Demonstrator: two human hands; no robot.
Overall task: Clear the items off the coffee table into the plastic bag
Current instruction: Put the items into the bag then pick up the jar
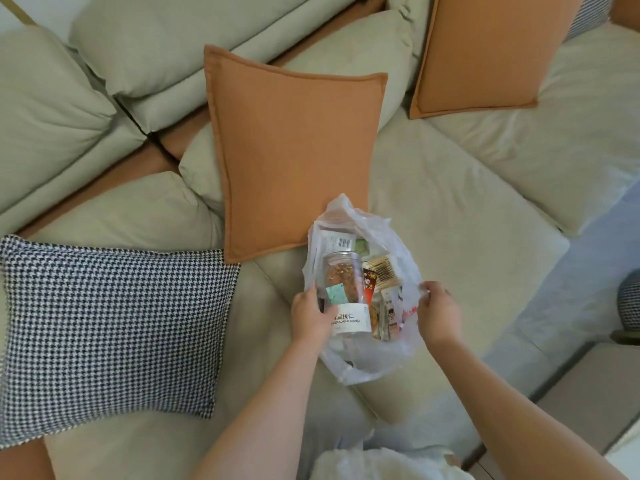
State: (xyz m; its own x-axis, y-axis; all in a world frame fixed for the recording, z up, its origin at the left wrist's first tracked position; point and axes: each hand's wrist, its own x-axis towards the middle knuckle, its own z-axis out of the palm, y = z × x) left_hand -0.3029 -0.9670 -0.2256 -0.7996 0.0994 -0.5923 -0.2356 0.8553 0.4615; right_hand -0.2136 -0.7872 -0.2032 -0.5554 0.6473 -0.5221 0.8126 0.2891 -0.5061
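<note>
Big beige sofa [450, 209], and on its seat sits the plastic bag [374, 355], mouth open, stuffed with snack packets. Left hand [311, 315] curls its fingers round the almond jar [346, 292] inside; right hand [439, 313] pinches the bag's right rim.

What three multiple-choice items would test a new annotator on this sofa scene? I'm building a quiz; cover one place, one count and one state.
1. Where does the plastic bag sit?
A. on the sofa seat
B. on a shelf
C. on the floor

2. How many orange cushions show?
A. one
B. two
C. four

3. What is the right hand doing?
A. lying flat on a cushion
B. pinching the bag's edge
C. holding a jar

Key: 1 A, the sofa cushion lies under it; 2 B, a near orange cushion and a far one; 3 B, its fingers grip the rim, while the left hand holds the other side beside the jar.
</note>
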